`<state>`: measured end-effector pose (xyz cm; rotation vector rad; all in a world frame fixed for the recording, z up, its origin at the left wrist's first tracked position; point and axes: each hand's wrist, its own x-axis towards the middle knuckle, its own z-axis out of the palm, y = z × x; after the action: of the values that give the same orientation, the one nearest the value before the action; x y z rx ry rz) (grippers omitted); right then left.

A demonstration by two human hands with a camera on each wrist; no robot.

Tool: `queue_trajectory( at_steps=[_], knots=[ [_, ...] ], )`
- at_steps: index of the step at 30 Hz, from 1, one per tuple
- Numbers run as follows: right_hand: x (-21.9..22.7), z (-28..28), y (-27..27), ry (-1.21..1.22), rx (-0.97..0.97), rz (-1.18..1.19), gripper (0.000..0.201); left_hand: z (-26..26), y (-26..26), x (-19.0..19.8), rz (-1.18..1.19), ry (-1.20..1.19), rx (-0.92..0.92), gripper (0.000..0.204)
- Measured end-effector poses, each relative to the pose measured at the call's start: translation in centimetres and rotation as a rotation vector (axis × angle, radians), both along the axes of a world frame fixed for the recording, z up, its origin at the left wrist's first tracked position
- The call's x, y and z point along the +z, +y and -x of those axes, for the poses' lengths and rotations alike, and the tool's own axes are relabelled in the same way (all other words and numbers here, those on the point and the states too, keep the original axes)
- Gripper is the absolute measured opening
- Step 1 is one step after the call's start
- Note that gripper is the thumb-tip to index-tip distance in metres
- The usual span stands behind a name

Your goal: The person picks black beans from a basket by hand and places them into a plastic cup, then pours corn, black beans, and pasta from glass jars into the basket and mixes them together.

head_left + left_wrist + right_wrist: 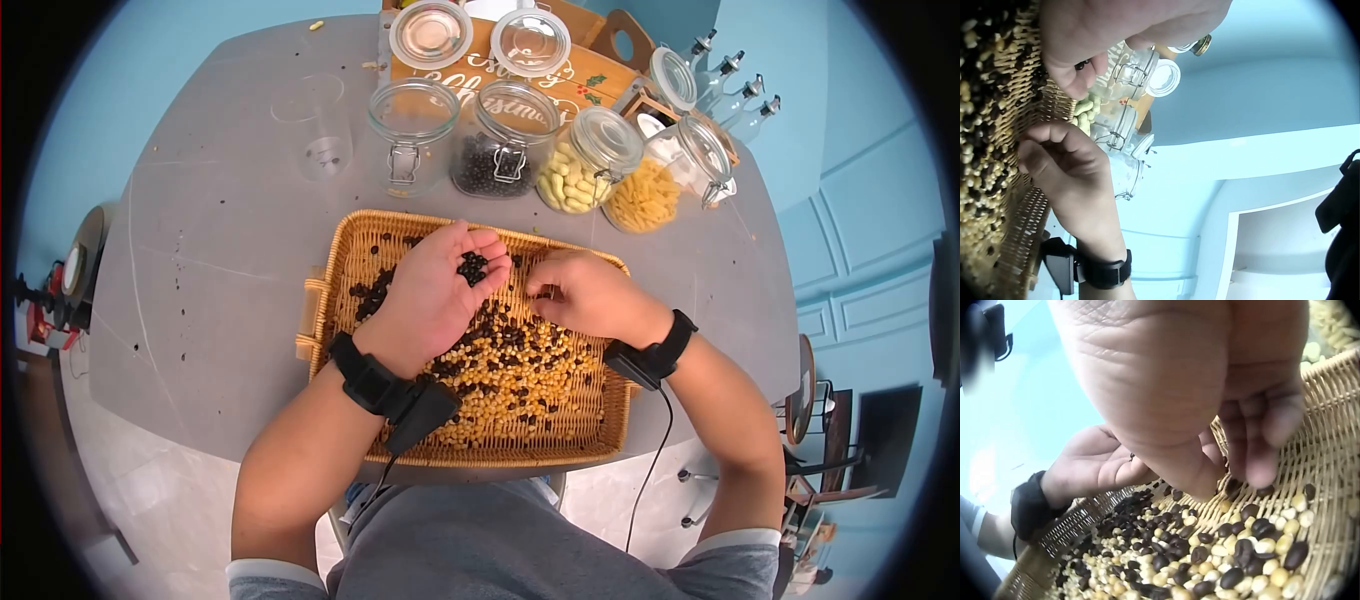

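The left hand (425, 290) is palm up over the wicker basket (335, 240), its curled fingers cupping a small pile of black beans (472, 267). To its right hovers the right hand (590, 295), fingers bent and thumb apart; nothing shows between them. The right wrist view has the right hand (1166, 381) with fingertips pointing down just above dark beans (1263, 527) and yellow kernels (1279, 577), the left hand (1091, 462) behind. In the left wrist view, the left hand (1122, 25) partly hides its beans, with the right hand (1075, 181) below it.
Behind the basket stand an empty glass jar (405, 150), a jar of black beans (490, 165), one of peanuts (570, 185) and one of pasta (645, 195). A clear plastic cup (325, 155) is left of them on the grey table (220, 290). Glass bottles (735, 98) stand back right.
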<state>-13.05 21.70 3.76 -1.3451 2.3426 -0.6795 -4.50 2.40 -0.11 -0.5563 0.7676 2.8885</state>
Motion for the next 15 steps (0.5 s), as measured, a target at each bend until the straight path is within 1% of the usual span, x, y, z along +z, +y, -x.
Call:
queue_trajectory(
  at_steps=[1, 2, 4, 6, 8, 13, 15],
  knots=[
    [-0.3, 0.0, -0.2, 0.141, 0.052, 0.021, 0.005, 0.0, 0.1, 0.1, 0.001, 0.0, -0.002, 0.033],
    [-0.8, -0.1, -0.4, 0.141, 0.049, 0.023, 0.005, -0.1, 0.1, 0.2, 0.016, -0.009, 0.004, 0.033],
    [-2.1, -0.2, -1.1, 0.269, 0.034, -0.006, 0.012, -0.1, 0.2, 0.2, 0.033, -0.017, 0.011, 0.033],
    [-2.6, -0.6, -1.3, 0.247, 0.044, -0.026, 0.015, 0.0, 0.1, -0.1, 0.009, -0.003, 0.014, 0.034],
    [-3.2, -0.7, -1.4, 0.253, 0.052, 0.003, 0.015, -0.1, 0.1, -0.1, 0.023, 0.0, 0.019, 0.034],
    [-1.8, -0.4, -1.1, 0.152, 0.134, 0.01, 0.015, -0.1, 0.0, 0.1, 0.035, -0.01, 0.04, 0.034],
    [-2.1, -0.5, -1.1, 0.108, 0.155, 0.015, 0.015, 0.0, 0.0, -0.3, 0.028, 0.03, 0.031, 0.034]
  ],
)
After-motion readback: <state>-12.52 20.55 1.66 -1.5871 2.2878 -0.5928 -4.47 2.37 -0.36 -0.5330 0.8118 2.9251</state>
